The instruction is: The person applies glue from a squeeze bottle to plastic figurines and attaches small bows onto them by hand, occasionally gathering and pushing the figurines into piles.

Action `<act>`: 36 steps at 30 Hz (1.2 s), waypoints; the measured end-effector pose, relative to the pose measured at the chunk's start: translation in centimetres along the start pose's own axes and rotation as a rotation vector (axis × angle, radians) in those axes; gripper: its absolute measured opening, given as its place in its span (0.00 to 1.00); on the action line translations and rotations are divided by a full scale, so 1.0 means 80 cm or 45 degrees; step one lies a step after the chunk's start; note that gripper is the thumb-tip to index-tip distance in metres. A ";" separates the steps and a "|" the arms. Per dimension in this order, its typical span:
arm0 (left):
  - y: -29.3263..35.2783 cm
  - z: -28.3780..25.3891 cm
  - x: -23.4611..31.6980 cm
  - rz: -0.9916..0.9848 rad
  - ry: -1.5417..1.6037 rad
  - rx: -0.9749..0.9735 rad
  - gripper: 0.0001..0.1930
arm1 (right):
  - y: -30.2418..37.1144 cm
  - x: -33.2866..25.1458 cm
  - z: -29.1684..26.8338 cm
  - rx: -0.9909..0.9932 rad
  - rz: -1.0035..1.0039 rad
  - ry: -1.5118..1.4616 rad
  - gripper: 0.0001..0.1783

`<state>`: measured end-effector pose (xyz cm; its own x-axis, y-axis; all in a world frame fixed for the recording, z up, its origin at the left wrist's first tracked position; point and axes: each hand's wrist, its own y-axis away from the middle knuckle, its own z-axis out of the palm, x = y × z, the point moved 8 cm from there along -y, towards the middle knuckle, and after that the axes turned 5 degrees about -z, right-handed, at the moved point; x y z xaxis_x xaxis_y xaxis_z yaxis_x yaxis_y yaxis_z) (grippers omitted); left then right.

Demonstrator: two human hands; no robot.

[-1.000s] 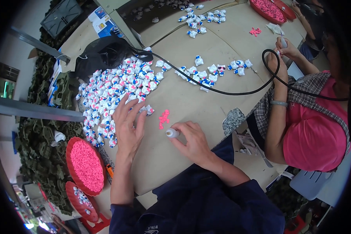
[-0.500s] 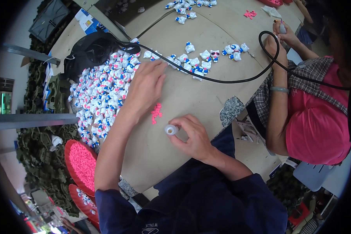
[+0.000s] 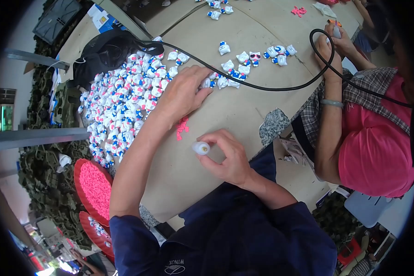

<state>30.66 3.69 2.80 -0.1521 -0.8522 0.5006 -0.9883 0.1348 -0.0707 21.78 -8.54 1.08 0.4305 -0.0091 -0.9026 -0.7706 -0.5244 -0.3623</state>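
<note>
My left hand (image 3: 185, 93) reaches over the table at the edge of a loose group of figurines. Its thumb and fingers are apart, with a small white and blue figurine (image 3: 207, 83) in the gap between them; the fingertips are partly hidden. More figurines (image 3: 235, 73) lie just to the right of it. Below its wrist is a small cluster of pink plastic pieces (image 3: 182, 128). My right hand (image 3: 229, 155) is closed around a small whitish bottle (image 3: 201, 147), tilted above the bare tabletop, with its narrow end towards me.
A big heap of figurines (image 3: 124, 101) covers the table's left, beside a black bag (image 3: 106, 53). A red tray of pink pieces (image 3: 94, 187) stands lower left. One black cable (image 3: 271, 96) arcs across the table. At right, a co-worker in pink (image 3: 375, 152) works with both hands.
My left hand has moved right, onto the figurines, and its thumb has spread from the fingers. The bottle in my right hand has tipped, its narrow end now turned more to the right.
</note>
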 end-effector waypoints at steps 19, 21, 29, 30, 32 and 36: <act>-0.008 0.001 0.008 0.039 -0.446 0.191 0.13 | 0.000 -0.002 -0.014 0.136 0.062 -0.135 0.15; 0.009 -0.018 0.009 -0.015 -0.303 0.207 0.13 | 0.006 0.004 -0.014 0.109 0.065 -0.139 0.15; 0.188 0.013 -0.011 -0.843 1.753 0.191 0.14 | 0.016 0.029 -0.007 0.282 0.401 -0.686 0.16; 0.204 0.024 -0.011 -0.871 1.773 0.208 0.14 | 0.012 0.030 -0.004 0.255 0.427 -0.681 0.16; 0.226 0.037 -0.006 -0.794 1.536 0.204 0.18 | 0.012 0.032 0.017 -0.012 0.616 -0.574 0.17; 0.231 0.015 0.013 -0.504 0.989 0.381 0.24 | 0.009 0.016 0.042 -0.199 0.552 -0.545 0.17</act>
<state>12.25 4.65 1.01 0.1383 -0.2146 0.9669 -0.9443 -0.3230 0.0633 20.15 -6.07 -1.10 -0.1568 0.0758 -0.9847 -0.7413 -0.6679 0.0666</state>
